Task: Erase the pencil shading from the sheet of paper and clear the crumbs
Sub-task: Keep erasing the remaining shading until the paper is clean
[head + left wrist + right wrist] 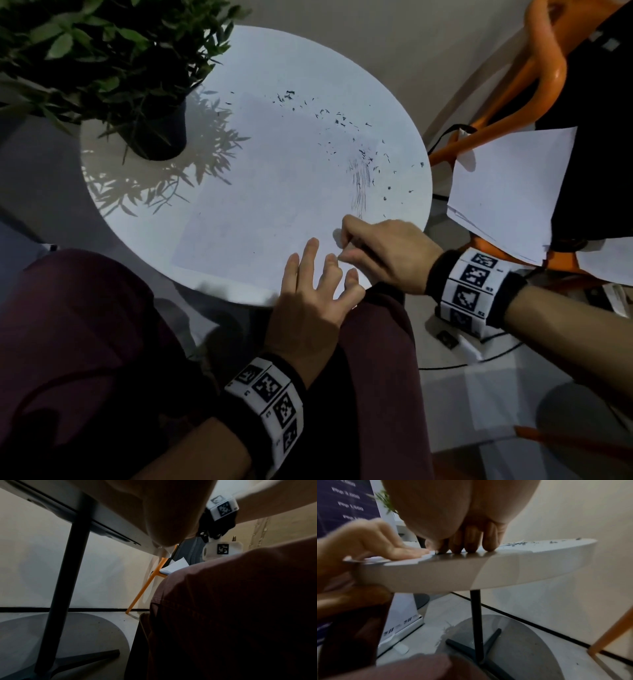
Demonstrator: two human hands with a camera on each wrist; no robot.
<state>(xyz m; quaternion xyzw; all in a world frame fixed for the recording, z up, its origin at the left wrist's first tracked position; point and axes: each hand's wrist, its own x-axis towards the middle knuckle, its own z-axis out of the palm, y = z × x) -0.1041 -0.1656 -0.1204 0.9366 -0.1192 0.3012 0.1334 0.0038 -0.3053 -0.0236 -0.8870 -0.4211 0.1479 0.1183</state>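
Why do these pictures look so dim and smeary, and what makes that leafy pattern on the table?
Head view: a hard light throws the plant's leaf shadows across the white table, and straight edges bow from the wide lens. Left wrist view: mostly dark, with the trouser leg filling the right side. Right wrist view: the left hand is smeared with blur.

Both forearms are bare. Each wrist wears a black strap (435, 270) carrying a band of white blocks (270, 394) printed with black square codes. The trousers (85, 325) are dark maroon.
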